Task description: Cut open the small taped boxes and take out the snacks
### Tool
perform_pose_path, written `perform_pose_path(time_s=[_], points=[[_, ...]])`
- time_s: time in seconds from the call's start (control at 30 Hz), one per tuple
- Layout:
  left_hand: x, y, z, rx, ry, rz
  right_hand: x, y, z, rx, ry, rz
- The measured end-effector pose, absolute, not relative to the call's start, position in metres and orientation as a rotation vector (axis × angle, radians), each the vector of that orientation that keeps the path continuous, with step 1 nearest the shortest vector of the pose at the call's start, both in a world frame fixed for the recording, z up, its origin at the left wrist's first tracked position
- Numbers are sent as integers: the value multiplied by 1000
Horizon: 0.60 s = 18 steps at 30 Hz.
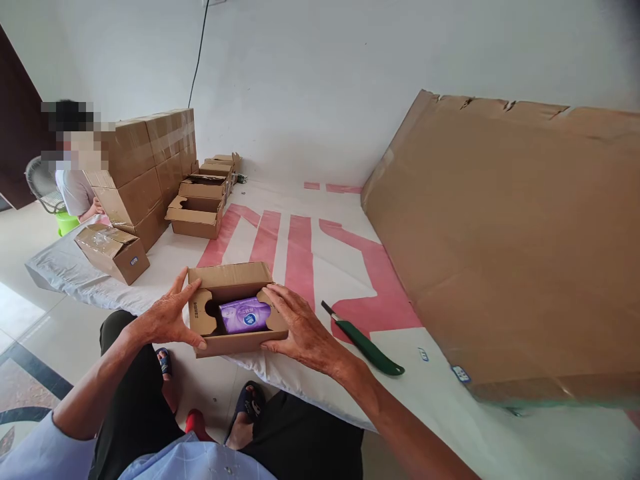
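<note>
A small open cardboard box (227, 345) sits at the near edge of the covered table, its long back flap standing up. Inside lies a purple soft pack, apparently tissues (245, 315), between the two folded end flaps. My left hand (167, 313) grips the box's left end, thumb on the front wall and fingers at the back corner. At the right end, my right hand (303, 327) holds the box with its fingers over the end flap and its thumb low on the front. A green-handled knife (367, 345) rests to the right of my right hand.
A big cardboard box (510, 253) fills the right side. Stacked cartons (145, 167) and a row of open boxes (195, 220) stand at the back left. Nearer lies a taped carton (113, 252). Beyond the stack sits another person (75, 190).
</note>
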<state>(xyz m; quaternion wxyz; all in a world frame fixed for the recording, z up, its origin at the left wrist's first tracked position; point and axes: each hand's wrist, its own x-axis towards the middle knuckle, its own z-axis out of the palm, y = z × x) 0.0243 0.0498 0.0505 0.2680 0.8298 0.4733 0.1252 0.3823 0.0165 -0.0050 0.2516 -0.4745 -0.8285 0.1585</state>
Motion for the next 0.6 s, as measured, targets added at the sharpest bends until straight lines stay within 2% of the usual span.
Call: perform_pose_path(time_s=[0.2, 0.5, 0.6], points=[[32, 58, 64, 2331, 1215, 259, 383, 5, 0, -1298, -2258, 356], [49, 75, 64, 2361, 1052, 318, 369, 26, 41, -1105, -2571, 201], [48, 83, 66, 2354, 1045, 299, 371, 33, 54, -1081, -2646, 54]])
